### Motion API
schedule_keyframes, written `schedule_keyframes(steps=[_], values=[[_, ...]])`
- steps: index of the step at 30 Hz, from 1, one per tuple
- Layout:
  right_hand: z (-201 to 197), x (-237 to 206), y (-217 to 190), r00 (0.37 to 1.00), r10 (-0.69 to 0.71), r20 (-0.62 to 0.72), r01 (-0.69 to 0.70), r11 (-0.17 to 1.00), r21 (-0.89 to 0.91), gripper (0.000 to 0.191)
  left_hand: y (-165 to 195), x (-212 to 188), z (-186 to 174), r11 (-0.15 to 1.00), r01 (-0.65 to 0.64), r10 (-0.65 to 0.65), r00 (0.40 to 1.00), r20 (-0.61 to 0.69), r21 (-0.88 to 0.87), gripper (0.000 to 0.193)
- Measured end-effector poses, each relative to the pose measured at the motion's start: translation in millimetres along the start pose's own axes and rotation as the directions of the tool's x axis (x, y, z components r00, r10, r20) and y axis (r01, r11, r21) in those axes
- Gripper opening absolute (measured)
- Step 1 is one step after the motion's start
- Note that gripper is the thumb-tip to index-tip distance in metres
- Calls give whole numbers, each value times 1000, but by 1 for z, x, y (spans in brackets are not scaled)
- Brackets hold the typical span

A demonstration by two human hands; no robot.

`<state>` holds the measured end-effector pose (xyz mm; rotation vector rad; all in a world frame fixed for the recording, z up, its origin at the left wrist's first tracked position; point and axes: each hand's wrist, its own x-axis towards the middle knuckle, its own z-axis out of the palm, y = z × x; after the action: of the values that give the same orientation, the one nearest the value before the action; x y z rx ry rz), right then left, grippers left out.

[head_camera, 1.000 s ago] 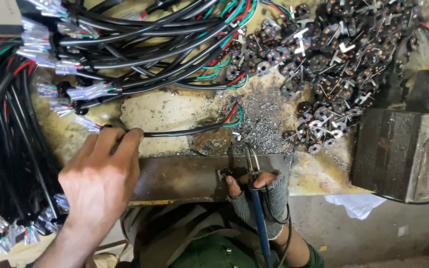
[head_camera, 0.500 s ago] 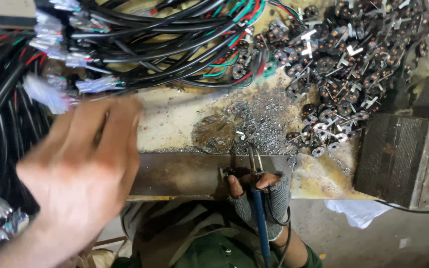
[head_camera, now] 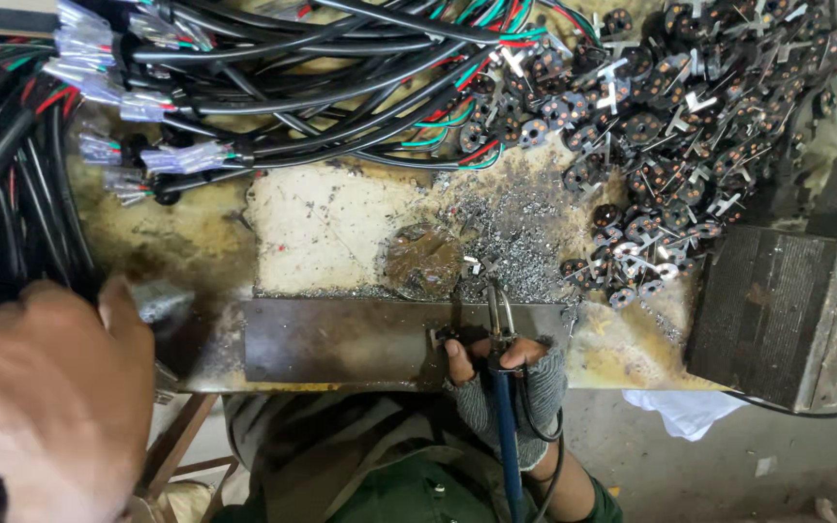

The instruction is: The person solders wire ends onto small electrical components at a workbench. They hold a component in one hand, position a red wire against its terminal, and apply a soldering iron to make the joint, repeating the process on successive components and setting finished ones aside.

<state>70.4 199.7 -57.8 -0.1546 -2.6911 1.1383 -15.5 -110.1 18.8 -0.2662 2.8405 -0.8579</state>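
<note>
No packages, labels, signs, screens.

The right grip [head_camera: 506, 373] rests at the near edge of the desk [head_camera: 331, 228], on a metal plate [head_camera: 341, 339] that runs leftward from it. Beyond this grip lies a heap of metal filings [head_camera: 506, 242]; farther off and to its right spreads a pile of small round terminal parts [head_camera: 661, 126]. A metal block [head_camera: 777, 310] stands well right. Cable bundles [head_camera: 273, 87] lie beyond, leftward. The left grip [head_camera: 46, 407] hovers at the plate's left end, beside more cables [head_camera: 2, 194].
</note>
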Motion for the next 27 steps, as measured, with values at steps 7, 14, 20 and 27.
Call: schedule_keyframes(steps=[7, 14, 20, 27], values=[[0, -4, 9, 1000, 1, -18, -2, 999, -53, 51, -3, -14, 23, 964, 64, -96, 989, -113, -259, 18], [-8, -19, 24, 978, 166, 129, -206, 882, 423, 40, 6, -9, 7, 894, 58, -205, 935, -290, -445, 17], [-22, -6, 13, 959, 211, 189, -274, 518, 810, 37, 51, -48, -16, -60, -426, 203, 880, -428, -903, 25], [-14, -5, 12, 937, 246, 247, -349, 664, 662, 51, 97, -58, -24, -202, -37, 634, 757, -159, -979, 27]])
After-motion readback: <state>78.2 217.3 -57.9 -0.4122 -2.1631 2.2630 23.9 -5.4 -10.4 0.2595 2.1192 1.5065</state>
